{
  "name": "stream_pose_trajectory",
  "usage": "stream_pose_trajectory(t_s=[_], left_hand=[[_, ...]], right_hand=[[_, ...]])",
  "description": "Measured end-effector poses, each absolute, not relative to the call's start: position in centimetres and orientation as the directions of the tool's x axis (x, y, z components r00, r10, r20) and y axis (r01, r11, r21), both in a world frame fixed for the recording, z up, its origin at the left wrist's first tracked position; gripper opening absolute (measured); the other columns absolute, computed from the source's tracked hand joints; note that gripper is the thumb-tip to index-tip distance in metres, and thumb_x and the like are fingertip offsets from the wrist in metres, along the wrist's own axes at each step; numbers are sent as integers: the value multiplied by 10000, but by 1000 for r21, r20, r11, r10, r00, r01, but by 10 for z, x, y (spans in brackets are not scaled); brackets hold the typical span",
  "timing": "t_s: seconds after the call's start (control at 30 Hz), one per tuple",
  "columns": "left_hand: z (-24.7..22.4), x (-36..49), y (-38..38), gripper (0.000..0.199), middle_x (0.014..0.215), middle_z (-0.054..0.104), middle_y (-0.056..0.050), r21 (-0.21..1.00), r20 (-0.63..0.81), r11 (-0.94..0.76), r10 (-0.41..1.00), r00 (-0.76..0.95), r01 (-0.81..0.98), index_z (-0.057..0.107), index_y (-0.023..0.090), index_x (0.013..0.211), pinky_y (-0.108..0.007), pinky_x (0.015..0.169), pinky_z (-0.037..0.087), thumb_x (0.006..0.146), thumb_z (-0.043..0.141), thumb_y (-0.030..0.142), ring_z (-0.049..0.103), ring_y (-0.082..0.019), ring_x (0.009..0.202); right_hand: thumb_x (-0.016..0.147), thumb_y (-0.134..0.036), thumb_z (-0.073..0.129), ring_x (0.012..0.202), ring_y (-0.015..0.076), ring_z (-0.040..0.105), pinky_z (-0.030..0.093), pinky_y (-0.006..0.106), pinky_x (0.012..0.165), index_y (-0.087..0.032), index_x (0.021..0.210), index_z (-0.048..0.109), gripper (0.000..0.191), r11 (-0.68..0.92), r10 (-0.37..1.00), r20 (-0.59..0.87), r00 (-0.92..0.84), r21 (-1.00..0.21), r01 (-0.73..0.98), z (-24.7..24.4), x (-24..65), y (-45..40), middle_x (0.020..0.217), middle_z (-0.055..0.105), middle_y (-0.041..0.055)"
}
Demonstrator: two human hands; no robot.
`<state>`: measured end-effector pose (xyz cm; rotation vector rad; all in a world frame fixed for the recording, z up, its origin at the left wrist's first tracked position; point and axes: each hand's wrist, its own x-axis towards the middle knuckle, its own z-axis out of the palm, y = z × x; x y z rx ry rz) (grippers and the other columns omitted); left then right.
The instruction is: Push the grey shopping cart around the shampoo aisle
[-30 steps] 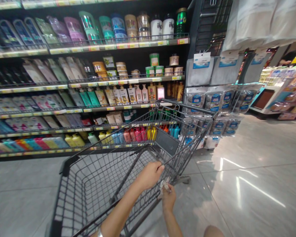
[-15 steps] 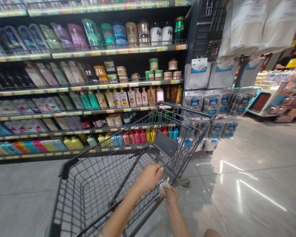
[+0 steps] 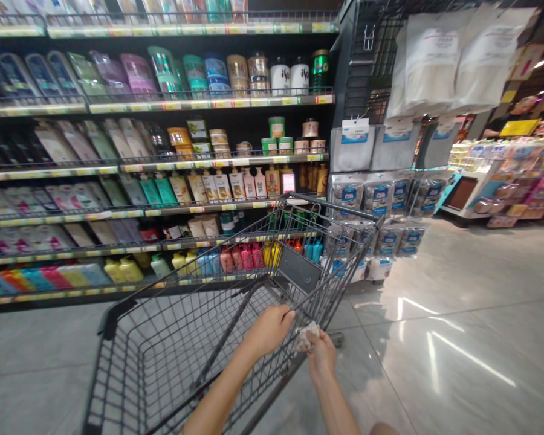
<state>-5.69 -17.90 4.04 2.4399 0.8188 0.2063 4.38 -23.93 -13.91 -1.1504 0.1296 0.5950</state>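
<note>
Shopping cart, dark wire; left hand closes over its near rim; right hand pinches a crumpled whitish wad at the mesh side.

Bare, tapering forearms lead to a bare left hand and bare right hand.

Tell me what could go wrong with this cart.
The crumpled pale tissue or cloth in the right hand might snag on the wire shopping cart. If pushed, the cart could roll; its handle looks close to the hanging packets and might knock some loose.
</note>
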Motion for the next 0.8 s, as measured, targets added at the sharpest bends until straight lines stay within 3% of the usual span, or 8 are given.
stream_pose_trajectory(t_s=[0.17,0.33,0.53,0.8], left_hand=[[40,-58,-180,317,658,573,-13,534,-22,-667,604,797,520,490,194,659,-261,596,284,919,354,314,524,-145,648],[38,-58,-181,321,643,554,-3,536,-30,-666,598,801,518,463,197,647,-259,595,280,921,343,314,519,-138,640],[38,-57,-185,313,659,557,-6,529,-37,-668,598,801,523,470,196,665,-263,613,288,923,337,313,518,-142,656],[37,-59,-190,298,677,569,-9,526,-45,-663,604,796,533,480,197,675,-261,617,303,922,347,297,534,-144,677]], right_hand=[[455,-435,748,713,208,627,497,312,669,-174,822,628,467,260,252,-232,939,-919,-297,-138,59,-239,755,683,33],[536,-462,702,783,220,620,478,321,740,-165,852,632,440,198,200,-120,972,-967,-160,-145,56,-235,825,680,59],[635,-525,620,792,216,626,492,307,707,-163,900,617,449,179,140,-124,982,-973,-149,-169,42,-231,853,689,77],[583,-511,651,782,245,642,498,350,737,-160,817,676,422,104,172,-131,976,-983,-150,-203,35,-230,806,700,83]])
